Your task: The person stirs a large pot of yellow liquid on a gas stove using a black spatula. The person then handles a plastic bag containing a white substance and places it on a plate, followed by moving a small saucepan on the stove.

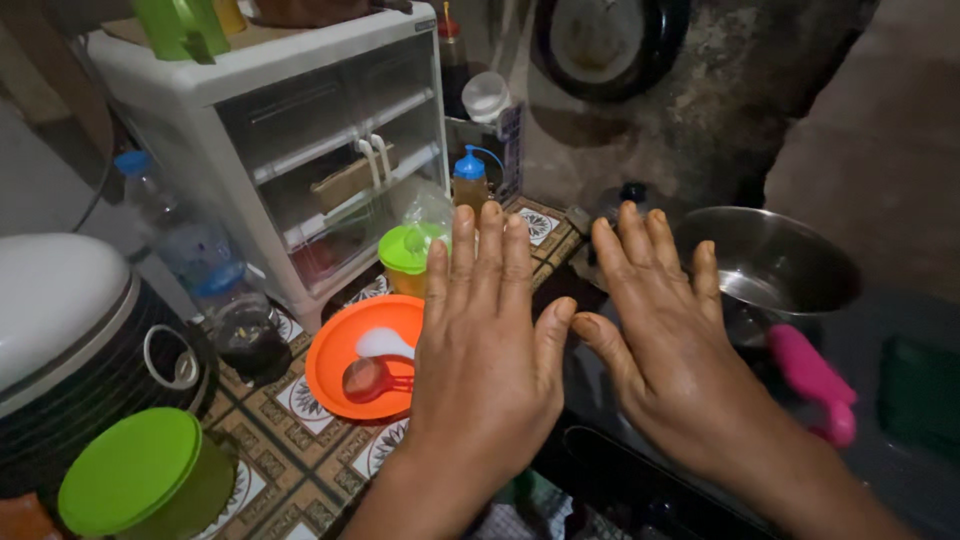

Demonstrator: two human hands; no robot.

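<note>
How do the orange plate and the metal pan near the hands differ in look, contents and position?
The orange plate is flat, bright plastic; the metal pan is deep and shiny, with a pink handle. The plate holds spoons; the pan's inside looks bare. The plate lies on the patterned counter beside the left hand; the pan sits on the dark stove beyond the right hand. Both are round, and neither hand touches them.

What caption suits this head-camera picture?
Left hand and right hand held flat, empty, between an orange plate and a steel pan.
</note>
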